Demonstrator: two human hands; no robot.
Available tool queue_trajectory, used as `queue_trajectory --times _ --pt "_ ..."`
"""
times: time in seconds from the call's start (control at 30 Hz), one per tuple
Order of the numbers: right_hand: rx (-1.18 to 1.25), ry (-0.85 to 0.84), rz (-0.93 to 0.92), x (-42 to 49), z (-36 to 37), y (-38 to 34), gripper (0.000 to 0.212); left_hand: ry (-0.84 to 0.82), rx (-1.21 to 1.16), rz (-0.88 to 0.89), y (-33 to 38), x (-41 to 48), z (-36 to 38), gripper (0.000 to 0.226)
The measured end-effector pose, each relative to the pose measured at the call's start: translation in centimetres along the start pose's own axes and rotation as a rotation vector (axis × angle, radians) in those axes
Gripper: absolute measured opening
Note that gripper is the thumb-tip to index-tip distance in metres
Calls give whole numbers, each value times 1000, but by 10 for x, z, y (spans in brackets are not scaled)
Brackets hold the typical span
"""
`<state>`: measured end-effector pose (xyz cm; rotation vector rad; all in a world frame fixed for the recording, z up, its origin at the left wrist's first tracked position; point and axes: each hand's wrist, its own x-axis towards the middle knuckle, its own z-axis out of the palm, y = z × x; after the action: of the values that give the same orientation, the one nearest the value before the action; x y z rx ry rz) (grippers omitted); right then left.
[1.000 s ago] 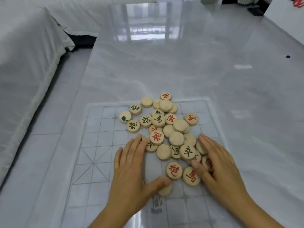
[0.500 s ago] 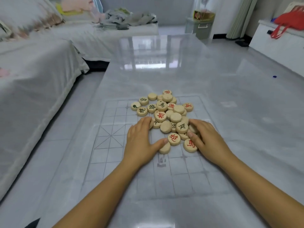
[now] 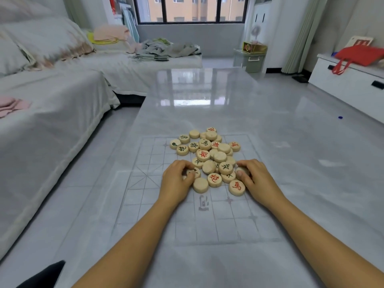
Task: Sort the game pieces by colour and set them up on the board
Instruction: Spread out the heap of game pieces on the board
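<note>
A heap of round wooden game pieces (image 3: 208,154) with red or dark green characters, some blank side up, lies on the far half of a clear gridded board (image 3: 207,225) on the grey table. My left hand (image 3: 176,180) is at the heap's near left edge, fingers curled around a dark-marked piece (image 3: 195,172). My right hand (image 3: 256,180) is at the near right edge, thumb and fingers closed on a piece (image 3: 241,169) that is mostly hidden. A red-marked piece (image 3: 236,187) lies just beside that hand.
The glossy table (image 3: 270,142) stretches far ahead and to the right. A sofa with a white cover (image 3: 52,104) runs along the left. A white cabinet (image 3: 349,84) with a red bag stands at the right.
Both hands lay flat at the heap's near edge; now their fingers have curled onto single pieces. The view has tilted up, showing more of the room.
</note>
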<state>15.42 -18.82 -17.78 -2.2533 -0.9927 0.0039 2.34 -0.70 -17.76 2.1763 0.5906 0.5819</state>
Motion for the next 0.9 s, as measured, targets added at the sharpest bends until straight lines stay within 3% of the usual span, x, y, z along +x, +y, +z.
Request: queue_trajectory --times 0.43,0.57,0.77,0.9 --pt "56 -13 -29 0 0 5 31 -31 20 20 -2 4 -1 20" --pt "68 -86 -53 -3 -1 3 59 -92 116 2 -3 8 -1 29" --pt "27 -159 -95 -4 -4 2 80 -391 372 50 6 9 -8 94" --pt "70 -73 -73 -2 -1 5 61 -244 365 131 1 6 -2 75"
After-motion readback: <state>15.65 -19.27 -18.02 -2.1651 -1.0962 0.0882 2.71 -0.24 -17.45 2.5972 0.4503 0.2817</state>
